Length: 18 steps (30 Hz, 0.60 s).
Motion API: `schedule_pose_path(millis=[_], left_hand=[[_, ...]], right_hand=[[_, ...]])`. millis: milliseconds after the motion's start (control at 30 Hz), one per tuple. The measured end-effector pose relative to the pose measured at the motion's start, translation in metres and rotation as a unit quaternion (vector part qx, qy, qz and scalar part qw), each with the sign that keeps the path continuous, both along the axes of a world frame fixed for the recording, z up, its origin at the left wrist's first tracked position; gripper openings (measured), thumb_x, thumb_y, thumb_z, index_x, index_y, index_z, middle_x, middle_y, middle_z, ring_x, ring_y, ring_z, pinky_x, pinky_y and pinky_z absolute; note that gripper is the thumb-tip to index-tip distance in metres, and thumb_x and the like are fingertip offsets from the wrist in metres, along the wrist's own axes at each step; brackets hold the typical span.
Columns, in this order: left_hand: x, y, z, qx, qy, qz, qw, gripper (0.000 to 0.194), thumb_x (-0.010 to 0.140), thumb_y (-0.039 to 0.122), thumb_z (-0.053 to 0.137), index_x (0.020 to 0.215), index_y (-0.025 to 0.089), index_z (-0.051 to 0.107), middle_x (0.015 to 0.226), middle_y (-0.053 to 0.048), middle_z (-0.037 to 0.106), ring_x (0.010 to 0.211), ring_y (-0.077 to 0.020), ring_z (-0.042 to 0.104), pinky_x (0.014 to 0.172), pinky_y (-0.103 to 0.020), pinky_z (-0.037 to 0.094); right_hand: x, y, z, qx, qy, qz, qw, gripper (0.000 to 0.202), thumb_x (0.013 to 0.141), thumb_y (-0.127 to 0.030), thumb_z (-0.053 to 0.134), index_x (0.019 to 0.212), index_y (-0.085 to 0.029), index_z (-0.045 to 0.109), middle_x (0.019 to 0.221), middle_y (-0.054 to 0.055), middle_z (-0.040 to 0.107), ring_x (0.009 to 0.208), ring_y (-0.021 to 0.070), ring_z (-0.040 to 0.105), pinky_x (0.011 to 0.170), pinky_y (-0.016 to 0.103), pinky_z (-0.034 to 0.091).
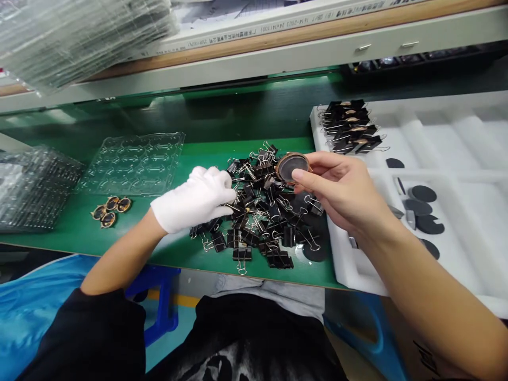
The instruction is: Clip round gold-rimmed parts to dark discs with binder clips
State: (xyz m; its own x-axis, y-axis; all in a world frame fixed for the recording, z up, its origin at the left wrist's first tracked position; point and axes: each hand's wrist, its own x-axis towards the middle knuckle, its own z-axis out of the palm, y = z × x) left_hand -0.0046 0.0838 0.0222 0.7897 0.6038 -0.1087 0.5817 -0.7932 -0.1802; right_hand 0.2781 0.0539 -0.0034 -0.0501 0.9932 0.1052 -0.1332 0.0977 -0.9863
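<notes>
My right hand (pixel 337 185), bare, pinches a round bronze-coloured case (pixel 292 168) with a dark disc filling its face. It is held above the right side of a heap of black binder clips (pixel 257 206) with silver wire handles. My left hand (pixel 194 198), in a white glove, reaches into the heap's left side. Its fingers are curled, and thumb and forefinger close on a binder clip (pixel 238 207) there, partly hidden by the others.
Left lie several small gold-rimmed round pieces (pixel 108 211), a clear blister tray (pixel 135 164) and stacked clear trays (pixel 34 190). A white foam tray (pixel 456 211) at right carries black discs (pixel 424 193) and a row of clipped round pieces (pixel 351 127). A shelf edge (pixel 254 58) crosses behind.
</notes>
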Motion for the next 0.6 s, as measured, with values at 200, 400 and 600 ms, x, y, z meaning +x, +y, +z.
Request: schedule_pose_path(millis=[200,400,600], left_hand=[[0.001,0.006,0.003,-0.157,-0.257,0.030,0.953,0.025,0.096,0.041,0.069,0.082,0.021,0.072,0.096,-0.004,0.069,0.095,-0.0200,0.063,0.086,-0.036,0.047],[0.044,-0.005,0.008,-0.170,-0.476,0.100,0.857,0.028,0.095,0.038,0.067,0.074,0.019,0.069,0.081,-0.002,0.071,0.075,-0.0138,0.065,0.072,-0.028,0.050],[0.060,0.007,-0.001,-0.034,-0.420,0.145,0.895,0.038,0.085,0.054,0.068,0.094,0.018,0.062,0.087,-0.004,0.069,0.076,-0.0178,0.061,0.073,-0.033,0.047]], right_hand=[[0.003,-0.002,0.008,-0.022,-0.058,0.132,0.989,0.024,0.081,-0.044,0.087,0.096,-0.025,0.083,0.111,0.008,0.079,0.106,0.0263,0.073,0.092,0.041,0.061],[-0.002,-0.004,0.008,0.029,-0.072,0.182,0.980,0.028,0.083,-0.046,0.087,0.098,-0.024,0.084,0.125,0.011,0.075,0.136,0.0325,0.059,0.103,0.045,0.056],[-0.002,-0.003,0.004,0.055,-0.044,0.113,0.991,0.028,0.080,-0.045,0.089,0.093,-0.020,0.083,0.102,0.009,0.078,0.094,0.0228,0.072,0.091,0.040,0.060]])
